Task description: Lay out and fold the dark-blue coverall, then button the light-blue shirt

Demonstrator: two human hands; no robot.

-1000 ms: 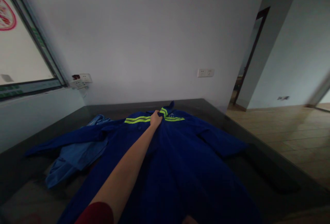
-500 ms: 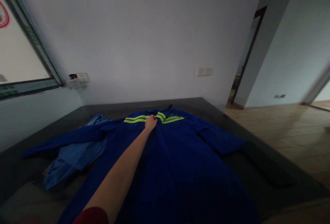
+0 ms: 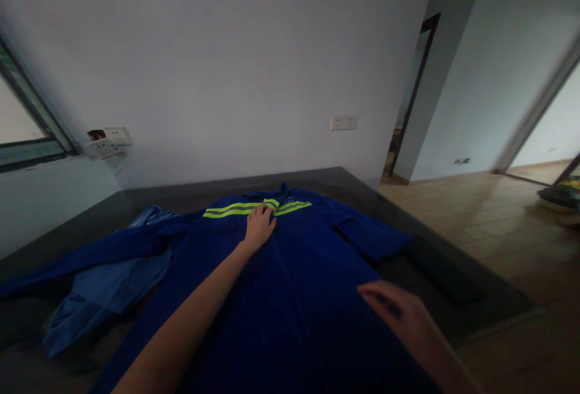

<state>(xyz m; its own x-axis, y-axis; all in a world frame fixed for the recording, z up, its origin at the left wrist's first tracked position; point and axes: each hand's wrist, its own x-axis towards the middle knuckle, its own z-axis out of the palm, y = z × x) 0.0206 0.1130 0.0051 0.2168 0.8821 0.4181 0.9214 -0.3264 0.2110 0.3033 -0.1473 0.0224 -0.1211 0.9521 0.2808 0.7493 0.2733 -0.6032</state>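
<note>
Grey wall [image 3: 226,67] closes off the far side; the counter's back edge runs along it. Wood-look floor [image 3: 457,213] opens beyond the counter's right edge, room to swing an arm that way. Counter [image 3: 90,228] dark, slightly glossy; near right corner visible, light dim. A strip of its top shows between garment and right edge.

Blue jacket [image 3: 317,273] lies spread over the middle, collar toward the wall, hem toward the wearer of the camera, one sleeve out each side. Lighter blue garment [image 3: 109,285] crumpled at left, partly under a sleeve.

Right hand [image 3: 399,309] above the jacket's lower right part, blurred, fingers half bent, thumb apart, nothing held. Left hand [image 3: 259,226] reaches far out, palm down, fingers curled on the front beside the yellow-green bands [image 3: 231,209]; cannot tell whether it grips cloth.
</note>
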